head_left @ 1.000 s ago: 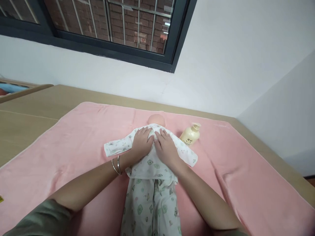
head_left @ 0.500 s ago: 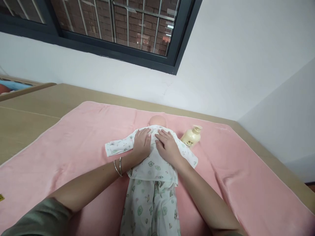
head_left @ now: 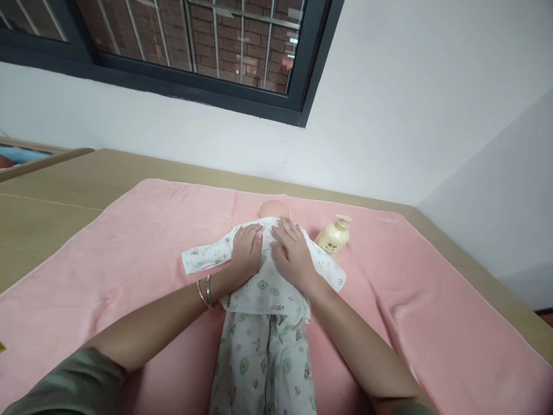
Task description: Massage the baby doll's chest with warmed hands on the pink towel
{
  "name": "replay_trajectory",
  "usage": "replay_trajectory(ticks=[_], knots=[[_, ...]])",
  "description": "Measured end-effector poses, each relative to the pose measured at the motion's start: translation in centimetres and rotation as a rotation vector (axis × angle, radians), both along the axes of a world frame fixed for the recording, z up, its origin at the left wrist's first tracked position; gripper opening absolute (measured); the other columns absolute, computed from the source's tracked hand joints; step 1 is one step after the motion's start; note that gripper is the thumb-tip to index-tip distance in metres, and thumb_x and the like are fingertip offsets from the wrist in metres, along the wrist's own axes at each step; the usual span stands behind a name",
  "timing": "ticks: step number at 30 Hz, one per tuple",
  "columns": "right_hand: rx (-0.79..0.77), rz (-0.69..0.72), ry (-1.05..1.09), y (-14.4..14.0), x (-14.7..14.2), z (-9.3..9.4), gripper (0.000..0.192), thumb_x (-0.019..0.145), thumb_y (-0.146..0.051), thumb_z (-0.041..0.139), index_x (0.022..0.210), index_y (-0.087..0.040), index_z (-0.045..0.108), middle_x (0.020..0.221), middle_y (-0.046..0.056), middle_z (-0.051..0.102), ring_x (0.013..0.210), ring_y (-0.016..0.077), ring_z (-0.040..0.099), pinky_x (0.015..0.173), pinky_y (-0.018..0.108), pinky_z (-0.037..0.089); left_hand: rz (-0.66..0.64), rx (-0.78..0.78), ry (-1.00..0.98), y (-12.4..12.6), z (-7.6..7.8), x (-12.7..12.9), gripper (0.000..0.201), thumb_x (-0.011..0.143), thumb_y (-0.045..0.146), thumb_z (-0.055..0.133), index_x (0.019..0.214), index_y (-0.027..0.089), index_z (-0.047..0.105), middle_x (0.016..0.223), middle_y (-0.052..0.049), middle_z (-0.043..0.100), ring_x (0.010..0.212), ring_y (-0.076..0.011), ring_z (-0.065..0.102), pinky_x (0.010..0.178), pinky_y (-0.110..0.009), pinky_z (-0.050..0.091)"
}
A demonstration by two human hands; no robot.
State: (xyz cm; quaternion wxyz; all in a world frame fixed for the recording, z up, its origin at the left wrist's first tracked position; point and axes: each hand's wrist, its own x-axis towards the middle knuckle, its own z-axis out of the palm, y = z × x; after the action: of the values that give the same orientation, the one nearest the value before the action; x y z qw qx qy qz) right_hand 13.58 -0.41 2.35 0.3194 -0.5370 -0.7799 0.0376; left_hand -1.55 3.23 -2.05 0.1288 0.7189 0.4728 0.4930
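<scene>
The single view comes from the wearer's head, looking forward and down across a pink cloth toward a white wall at one o'clock. It is near enough that the left forearm and right forearm loom large at eight and five o'clock, wide enough to catch a window at eleven.
</scene>
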Motion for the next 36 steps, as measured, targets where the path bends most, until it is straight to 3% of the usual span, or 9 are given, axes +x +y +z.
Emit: replay_trajectory(ticks=[6,11,16,19,22,24,26,31,36], knots=[[-0.092,0.043,-0.047,-0.1,-0.4,0.0,0.039,0.101,-0.028,0.038,0.129,-0.021,0.064,0.148,0.010,0.052,0.145,0.0249,0.039,0.121,0.055,0.021,-0.037,-0.029,0.019,0.6,-0.3,-0.3,0.036,0.098,0.034,0.036,0.118,0.019,0.062,0.121,-0.011,0.068,0.115,-0.0258,0.060,0.106,-0.047,0.044],[0.104,0.020,0.025,-1.5,1.0,3.6,0.039,0.097,-0.026,0.041,0.127,-0.019,0.065,0.143,0.010,0.056,0.137,0.0225,0.049,0.122,0.051,0.024,-0.164,-0.101,0.022,1.6,0.0,-0.7,0.044,0.091,0.036,0.045,0.128,0.017,0.058,0.130,-0.012,0.064,0.122,-0.0275,0.057,0.109,-0.049,0.042],[0.349,-0.152,0.241,-2.6,5.0,7.9,0.039,0.095,-0.030,0.039,0.118,-0.021,0.069,0.120,0.007,0.071,0.115,0.0212,0.065,0.118,0.046,0.035,-0.206,-0.236,0.099,1.2,2.3,-0.1,0.047,0.080,0.037,0.058,0.123,0.020,0.063,0.135,-0.010,0.063,0.128,-0.0320,0.055,0.113,-0.053,0.037],[0.366,-0.290,0.420,-2.6,7.9,9.4,0.039,0.094,-0.033,0.042,0.115,-0.018,0.071,0.114,0.009,0.073,0.110,0.0235,0.067,0.105,0.043,0.049,-0.290,-0.314,0.115,-0.2,4.8,1.3,0.050,0.073,0.037,0.066,0.121,0.023,0.066,0.142,-0.009,0.059,0.137,-0.0366,0.047,0.118,-0.059,0.028],[0.250,-0.383,0.429,-2.1,9.9,9.9,0.043,0.089,-0.027,0.043,0.121,-0.017,0.070,0.119,0.010,0.071,0.115,0.0262,0.065,0.102,0.043,0.050,-0.518,-0.466,-0.121,-1.9,7.7,3.8,0.049,0.077,0.033,0.064,0.125,0.025,0.065,0.144,-0.007,0.058,0.140,-0.0333,0.046,0.118,-0.053,0.034],[0.186,-0.419,0.374,-1.8,10.3,9.8,0.048,0.086,-0.020,0.040,0.125,-0.016,0.068,0.125,0.010,0.069,0.121,0.0264,0.062,0.107,0.044,0.047,-0.678,-0.637,-0.447,-2.7,9.4,5.9,0.043,0.082,0.029,0.060,0.124,0.022,0.066,0.145,-0.008,0.057,0.139,-0.0290,0.048,0.117,-0.044,0.038],[0.141,-0.433,0.314,-1.5,10.1,9.6,0.053,0.085,-0.015,0.038,0.131,-0.015,0.064,0.131,0.010,0.065,0.128,0.0256,0.057,0.111,0.042,0.044,-0.747,-0.784,-0.778,-3.1,10.9,8.1,0.040,0.085,0.027,0.057,0.123,0.014,0.065,0.147,-0.014,0.054,0.138,-0.0271,0.049,0.117,-0.038,0.037],[0.016,-0.426,0.148,-1.0,8.7,8.9,0.057,0.089,-0.011,0.035,0.143,-0.009,0.051,0.144,0.013,0.055,0.135,0.0232,0.051,0.114,0.036,0.040,-0.692,-1.009,-1.186,-1.8,13.2,12.0,0.058,0.094,0.035,0.051,0.144,0.005,0.044,0.152,-0.021,0.045,0.144,-0.0236,0.042,0.120,-0.031,0.032],[-0.015,-0.450,-0.090,0.1,8.3,8.1,0.050,0.094,-0.011,0.034,0.139,-0.003,0.053,0.145,0.017,0.052,0.140,0.0249,0.045,0.115,0.035,0.035,-0.691,-1.116,-1.354,0.2,13.7,13.3,0.062,0.100,0.043,0.035,0.148,0.004,0.035,0.138,-0.022,0.057,0.131,-0.0240,0.055,0.108,-0.033,0.047]])
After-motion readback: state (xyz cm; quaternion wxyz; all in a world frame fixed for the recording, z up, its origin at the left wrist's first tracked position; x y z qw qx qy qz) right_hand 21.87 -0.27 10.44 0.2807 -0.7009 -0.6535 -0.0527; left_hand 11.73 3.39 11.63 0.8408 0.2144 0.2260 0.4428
